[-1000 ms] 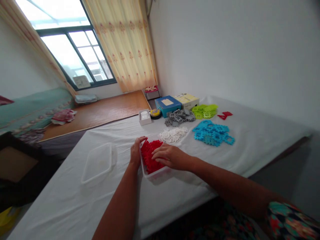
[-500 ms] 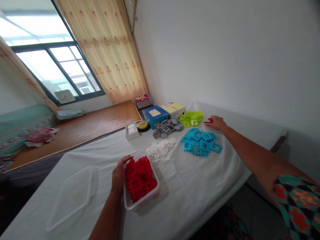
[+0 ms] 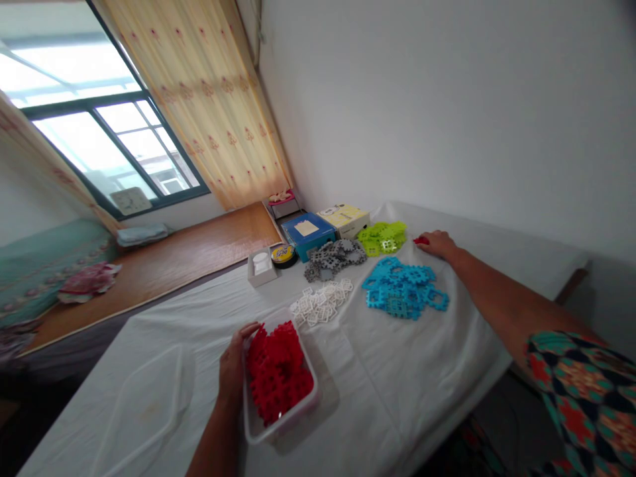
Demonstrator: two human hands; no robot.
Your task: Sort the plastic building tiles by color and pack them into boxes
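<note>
My left hand (image 3: 233, 361) grips the left wall of a clear plastic box (image 3: 285, 427), its fingers curled over the rim. Red interlocking plastic pieces (image 3: 278, 371) fill most of this box. Far out to the right, my right hand (image 3: 440, 244) is closed on a red plastic piece (image 3: 421, 240), low over the cloth; most of the piece is hidden by the fingers. Nearby lie a lime-green heap of pieces (image 3: 381, 238) and a blue heap (image 3: 405, 288). White square pieces (image 3: 322, 303) are piled just beyond the box, with grey pieces (image 3: 335, 257) behind them.
A clear lid (image 3: 144, 411) lies left on the white-clothed table (image 3: 362, 411). At the back stand a blue box (image 3: 308, 232), a yellow box (image 3: 344, 217), a round tin (image 3: 283, 255) and a small white box (image 3: 262, 266). A wall rises behind the table.
The view has shifted slightly. My right hand has turned a little and covers more of the red piece. My left hand stays on the box.
</note>
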